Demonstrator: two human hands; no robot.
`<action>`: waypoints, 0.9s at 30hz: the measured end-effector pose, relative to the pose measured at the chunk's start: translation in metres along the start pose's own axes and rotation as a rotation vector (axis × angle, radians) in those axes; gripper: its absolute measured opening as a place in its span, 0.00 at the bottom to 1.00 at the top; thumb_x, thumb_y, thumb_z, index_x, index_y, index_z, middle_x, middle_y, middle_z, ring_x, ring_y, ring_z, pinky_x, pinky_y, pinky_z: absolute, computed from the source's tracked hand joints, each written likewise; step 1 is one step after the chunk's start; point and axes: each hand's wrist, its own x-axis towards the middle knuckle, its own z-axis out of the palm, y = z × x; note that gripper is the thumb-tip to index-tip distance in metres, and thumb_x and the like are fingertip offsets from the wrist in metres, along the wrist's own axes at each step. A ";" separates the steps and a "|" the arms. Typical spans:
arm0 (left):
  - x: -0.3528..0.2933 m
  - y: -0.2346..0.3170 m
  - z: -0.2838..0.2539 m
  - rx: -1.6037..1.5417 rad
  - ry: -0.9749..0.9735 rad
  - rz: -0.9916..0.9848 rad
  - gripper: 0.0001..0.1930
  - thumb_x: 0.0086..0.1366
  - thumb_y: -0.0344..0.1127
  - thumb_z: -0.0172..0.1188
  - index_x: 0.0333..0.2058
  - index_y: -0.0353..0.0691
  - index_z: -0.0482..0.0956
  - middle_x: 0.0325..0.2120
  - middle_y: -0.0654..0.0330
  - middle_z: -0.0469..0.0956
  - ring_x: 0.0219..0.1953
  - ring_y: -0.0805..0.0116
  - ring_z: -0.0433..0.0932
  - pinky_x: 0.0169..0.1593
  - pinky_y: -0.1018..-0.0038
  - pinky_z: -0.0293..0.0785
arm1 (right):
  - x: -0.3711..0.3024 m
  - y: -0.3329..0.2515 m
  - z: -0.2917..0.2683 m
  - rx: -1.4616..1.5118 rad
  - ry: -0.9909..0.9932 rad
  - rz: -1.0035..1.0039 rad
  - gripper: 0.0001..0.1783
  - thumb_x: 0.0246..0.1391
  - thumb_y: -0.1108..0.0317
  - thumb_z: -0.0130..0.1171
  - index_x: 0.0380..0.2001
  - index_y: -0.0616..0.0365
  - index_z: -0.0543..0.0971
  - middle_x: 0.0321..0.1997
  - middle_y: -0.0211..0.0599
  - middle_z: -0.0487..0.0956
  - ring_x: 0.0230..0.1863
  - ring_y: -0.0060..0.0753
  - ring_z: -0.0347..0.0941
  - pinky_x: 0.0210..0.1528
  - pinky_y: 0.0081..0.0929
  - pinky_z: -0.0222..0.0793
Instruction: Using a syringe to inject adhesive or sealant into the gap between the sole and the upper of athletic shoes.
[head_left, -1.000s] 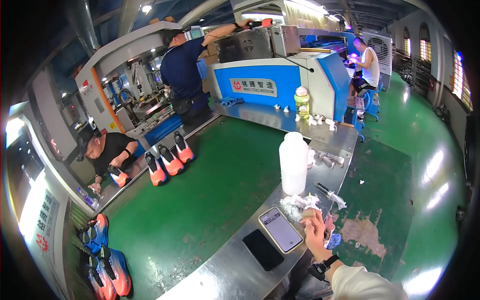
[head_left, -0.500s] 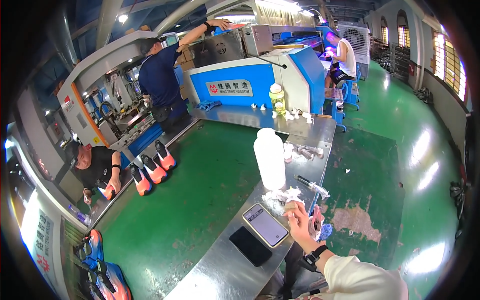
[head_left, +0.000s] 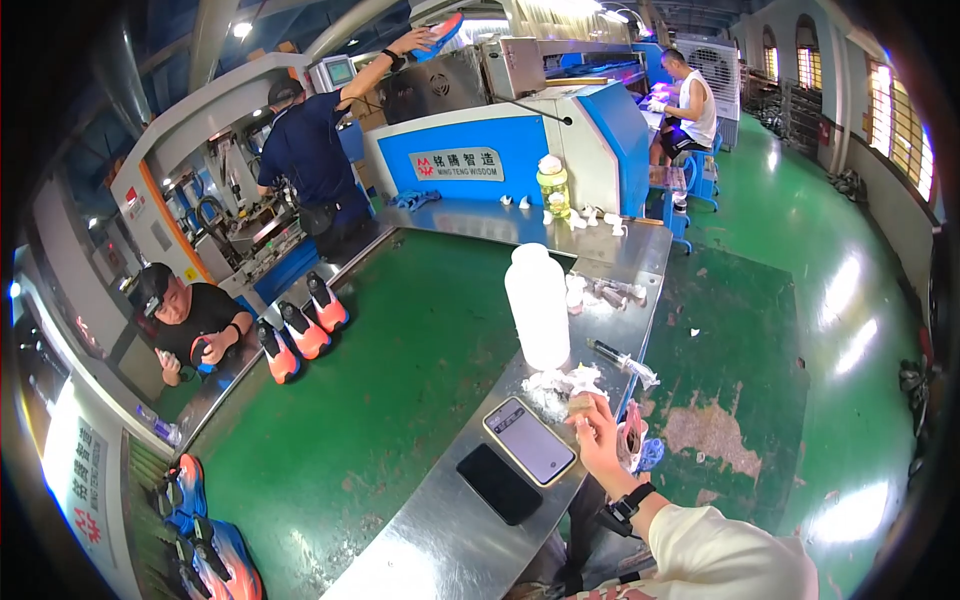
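My right hand [head_left: 598, 440], with a dark watch on the wrist, is over the narrow metal ledge, its fingers pinched around a small tan piece [head_left: 580, 403] whose kind I cannot make out. Just beyond the fingers lies a pile of white crumpled scraps [head_left: 548, 395]. A tall white plastic bottle [head_left: 540, 310] stands upright behind the pile. To the left of my hand a lit phone [head_left: 530, 442] and a dark-screened phone [head_left: 500, 489] lie side by side. Past the hand, a dark syringe-like tube [head_left: 612, 354] rests near the ledge's right edge. My left hand is out of view.
Three orange-and-white shoes [head_left: 302, 331] stand along the far-left ledge; more shoes [head_left: 225, 560] are at lower left. A co-worker [head_left: 205, 320] sits there, another [head_left: 308, 155] stands by a machine. A yellow-green bottle [head_left: 553, 188] stands on the back ledge.
My right hand keeps its pinch, nearly still. The standing co-worker's hand now holds a shoe up in plain sight. The seated co-worker at left has lifted a shoe and moved both hands apart.
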 end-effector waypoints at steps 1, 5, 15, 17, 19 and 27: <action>-0.002 -0.003 0.003 -0.009 0.019 0.000 0.30 0.60 0.48 0.53 0.57 0.38 0.64 0.61 0.48 0.57 0.65 0.53 0.51 0.64 0.55 0.43 | 0.000 0.000 0.002 0.013 -0.010 0.019 0.11 0.55 0.65 0.51 0.27 0.60 0.78 0.47 0.41 0.71 0.50 0.39 0.67 0.49 0.29 0.62; 0.002 -0.005 0.003 -0.031 0.001 -0.028 0.29 0.59 0.47 0.54 0.58 0.41 0.64 0.61 0.49 0.57 0.65 0.53 0.52 0.65 0.55 0.43 | 0.001 -0.007 0.004 0.002 -0.006 0.027 0.11 0.55 0.66 0.50 0.26 0.61 0.77 0.47 0.42 0.70 0.49 0.39 0.67 0.50 0.30 0.62; 0.007 -0.007 0.004 -0.046 0.021 -0.025 0.29 0.60 0.49 0.53 0.57 0.43 0.65 0.62 0.52 0.56 0.65 0.54 0.51 0.64 0.55 0.46 | 0.001 -0.003 0.003 0.002 -0.011 0.028 0.12 0.55 0.69 0.47 0.26 0.64 0.77 0.51 0.42 0.69 0.53 0.37 0.64 0.50 0.28 0.60; 0.006 -0.006 0.003 -0.037 0.019 -0.032 0.28 0.60 0.48 0.53 0.57 0.43 0.65 0.61 0.52 0.57 0.65 0.54 0.52 0.64 0.55 0.46 | 0.000 -0.001 0.003 -0.006 -0.020 0.028 0.12 0.55 0.69 0.46 0.26 0.63 0.77 0.51 0.42 0.68 0.53 0.37 0.64 0.50 0.28 0.60; 0.006 -0.004 0.003 -0.028 0.037 -0.006 0.28 0.60 0.48 0.53 0.57 0.43 0.65 0.61 0.51 0.58 0.64 0.54 0.53 0.64 0.55 0.46 | 0.001 0.002 0.002 -0.011 -0.007 0.012 0.12 0.55 0.69 0.46 0.26 0.63 0.77 0.51 0.42 0.68 0.53 0.37 0.64 0.50 0.28 0.60; 0.008 0.000 -0.001 -0.026 0.019 -0.017 0.28 0.60 0.49 0.52 0.57 0.43 0.65 0.61 0.50 0.58 0.64 0.53 0.52 0.64 0.55 0.45 | 0.002 -0.001 0.001 -0.061 -0.004 -0.009 0.13 0.56 0.66 0.47 0.25 0.63 0.76 0.49 0.42 0.68 0.50 0.37 0.65 0.50 0.29 0.60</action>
